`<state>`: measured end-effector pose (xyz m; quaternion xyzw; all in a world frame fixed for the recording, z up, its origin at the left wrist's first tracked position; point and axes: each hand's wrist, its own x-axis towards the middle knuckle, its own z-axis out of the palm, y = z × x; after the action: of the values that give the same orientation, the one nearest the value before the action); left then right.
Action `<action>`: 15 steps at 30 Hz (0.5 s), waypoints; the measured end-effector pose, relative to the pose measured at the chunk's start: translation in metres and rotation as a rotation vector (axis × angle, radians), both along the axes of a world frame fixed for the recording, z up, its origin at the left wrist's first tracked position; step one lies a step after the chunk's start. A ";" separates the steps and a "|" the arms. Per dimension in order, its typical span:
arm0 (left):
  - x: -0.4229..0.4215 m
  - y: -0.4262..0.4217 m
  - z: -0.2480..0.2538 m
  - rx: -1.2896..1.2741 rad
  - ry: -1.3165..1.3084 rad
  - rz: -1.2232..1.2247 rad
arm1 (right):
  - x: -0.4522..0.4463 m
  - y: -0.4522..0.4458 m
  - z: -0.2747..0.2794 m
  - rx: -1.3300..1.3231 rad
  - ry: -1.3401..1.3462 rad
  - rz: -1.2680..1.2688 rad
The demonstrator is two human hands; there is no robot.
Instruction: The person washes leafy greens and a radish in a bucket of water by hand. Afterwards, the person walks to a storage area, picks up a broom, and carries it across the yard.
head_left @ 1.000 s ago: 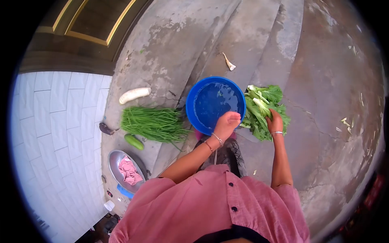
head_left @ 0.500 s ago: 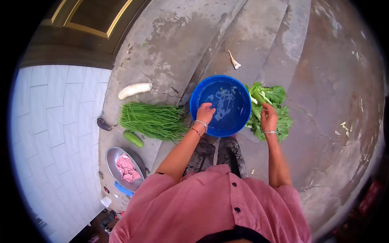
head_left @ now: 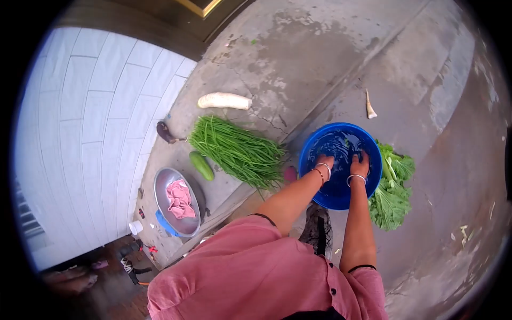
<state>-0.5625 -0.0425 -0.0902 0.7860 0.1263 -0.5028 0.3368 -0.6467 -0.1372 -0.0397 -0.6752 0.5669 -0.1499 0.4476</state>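
Both of my hands are in the blue basin (head_left: 378, 178), which holds water with ripples and a small green bit floating in it. My left hand (head_left: 325, 162) dips into the water at the left part; its fingers are largely hidden. On the right side of the basin, my right hand (head_left: 360, 165) reaches in with its fingers apart and nothing visible between them. Leafy greens (head_left: 392, 205) lie on the ground against the basin's right side, touched by neither hand.
Left of the basin lie green chives (head_left: 234, 152), a white radish (head_left: 224, 101), a cucumber (head_left: 201, 166) and a dark eggplant (head_left: 165, 132). A metal bowl (head_left: 160, 189) holds a pink cloth (head_left: 180, 199). Beyond the basin is a small root (head_left: 369, 106). A tiled wall (head_left: 80, 138) stands left.
My right hand has moved from the leafy greens into the basin. My left hand is lower in the water. The view has turned and shifted, so the basin appears farther right.
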 end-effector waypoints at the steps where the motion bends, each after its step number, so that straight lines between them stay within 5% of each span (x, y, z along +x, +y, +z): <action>1: -0.004 -0.003 0.018 -0.075 0.035 0.014 | 0.010 0.002 0.007 0.521 -0.133 -0.362; 2: -0.014 0.002 -0.029 0.065 -0.091 0.048 | 0.016 0.004 0.018 1.045 -0.245 -0.727; 4: -0.007 -0.010 0.035 -0.125 0.236 0.272 | 0.015 0.019 0.035 1.034 -0.414 -0.518; 6: 0.000 -0.015 0.057 0.029 -0.051 0.154 | 0.014 0.036 0.043 1.022 -0.572 -0.300; 9: 0.010 -0.014 0.050 -0.210 -0.095 -0.029 | 0.009 0.053 0.045 0.289 -0.287 0.344; 12: 0.002 -0.022 0.086 -0.340 -0.356 -0.429 | 0.021 0.037 0.033 0.072 -0.098 0.296; 13: -0.003 -0.023 0.104 -0.355 -0.482 -0.597 | 0.028 0.025 0.040 0.497 -0.271 0.077; 15: -0.015 -0.020 0.100 -0.396 -0.672 -0.883 | 0.034 0.002 0.051 0.783 -0.285 -0.046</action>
<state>-0.5774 -0.0622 0.0095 0.8026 -0.4227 -0.3329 0.2576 -0.6124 -0.1351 0.0113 -0.4137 0.5283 -0.0248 0.7410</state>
